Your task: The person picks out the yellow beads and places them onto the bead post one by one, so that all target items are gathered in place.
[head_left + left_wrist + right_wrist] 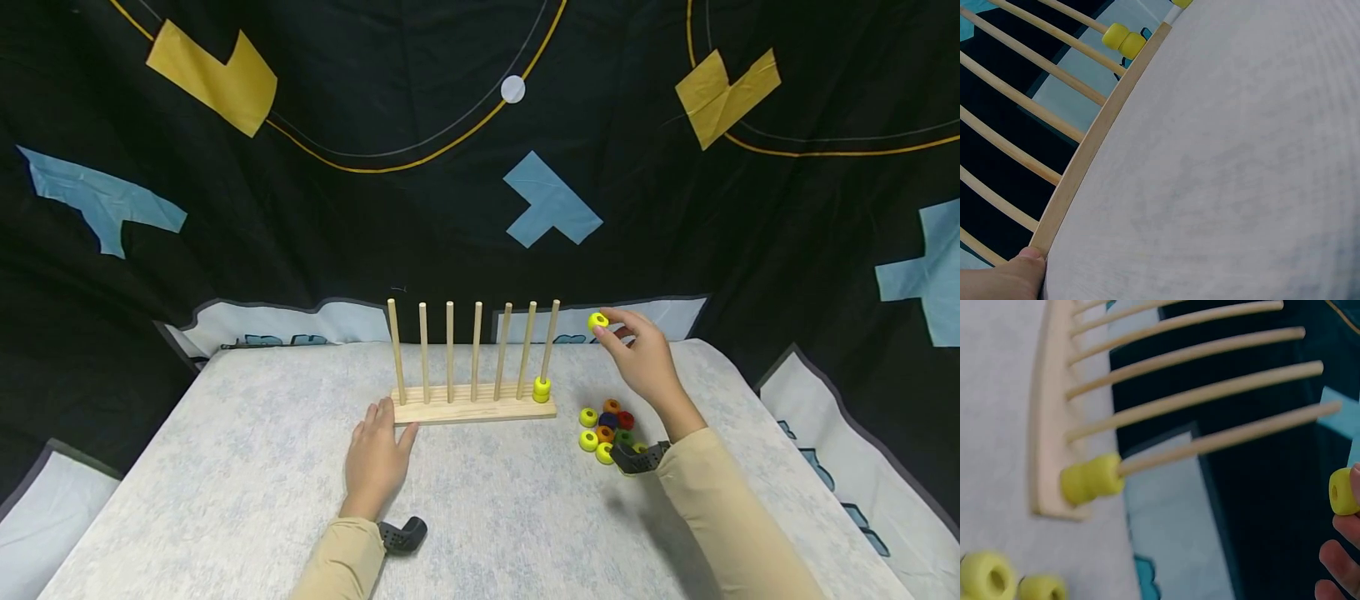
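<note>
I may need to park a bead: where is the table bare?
Bare table lies in front of the wooden rack, between the left hand and the loose beads; another patch lies left of that hand. Crowded: among those beads, with the right wrist's black device overlapping them.

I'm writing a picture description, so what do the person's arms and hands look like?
The left sleeve and right sleeve are long and tan, reaching the wrists. A black wrist camera juts out beside each. The left hand and right hand are ungloved.
</note>
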Action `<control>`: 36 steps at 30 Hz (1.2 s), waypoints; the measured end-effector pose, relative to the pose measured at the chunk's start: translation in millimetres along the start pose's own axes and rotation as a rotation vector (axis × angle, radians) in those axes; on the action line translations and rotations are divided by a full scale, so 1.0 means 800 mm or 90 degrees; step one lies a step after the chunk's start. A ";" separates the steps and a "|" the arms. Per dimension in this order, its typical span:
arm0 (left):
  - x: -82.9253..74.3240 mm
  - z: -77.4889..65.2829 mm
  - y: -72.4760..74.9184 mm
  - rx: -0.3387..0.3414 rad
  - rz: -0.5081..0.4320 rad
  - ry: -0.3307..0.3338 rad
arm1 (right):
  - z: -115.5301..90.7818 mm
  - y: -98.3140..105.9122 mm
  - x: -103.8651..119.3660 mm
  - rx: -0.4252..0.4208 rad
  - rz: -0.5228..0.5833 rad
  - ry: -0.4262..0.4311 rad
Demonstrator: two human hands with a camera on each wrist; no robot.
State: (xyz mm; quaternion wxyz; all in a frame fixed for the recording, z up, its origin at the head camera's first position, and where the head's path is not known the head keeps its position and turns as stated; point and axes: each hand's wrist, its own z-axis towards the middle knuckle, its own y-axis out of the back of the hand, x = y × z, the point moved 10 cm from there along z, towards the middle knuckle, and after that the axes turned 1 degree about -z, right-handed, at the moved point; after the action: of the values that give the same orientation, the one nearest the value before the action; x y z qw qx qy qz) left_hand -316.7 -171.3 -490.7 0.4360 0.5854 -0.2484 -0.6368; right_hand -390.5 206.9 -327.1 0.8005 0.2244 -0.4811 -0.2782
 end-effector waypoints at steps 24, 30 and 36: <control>-0.001 -0.001 0.000 0.003 -0.002 0.001 | 0.034 -0.018 0.073 -0.008 0.030 0.054; -0.001 -0.001 0.000 0.003 -0.002 -0.001 | 0.035 -0.023 0.075 0.008 0.031 0.059; -0.001 -0.001 -0.001 0.006 0.000 0.002 | 0.036 -0.029 0.073 0.031 0.020 0.051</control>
State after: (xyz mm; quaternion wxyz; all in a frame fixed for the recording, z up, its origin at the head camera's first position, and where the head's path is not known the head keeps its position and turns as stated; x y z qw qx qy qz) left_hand -316.4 -170.4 -490.9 0.4336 0.5885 -0.2504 -0.6349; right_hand -398.8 148.2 -291.3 0.8177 0.2470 -0.4589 -0.2444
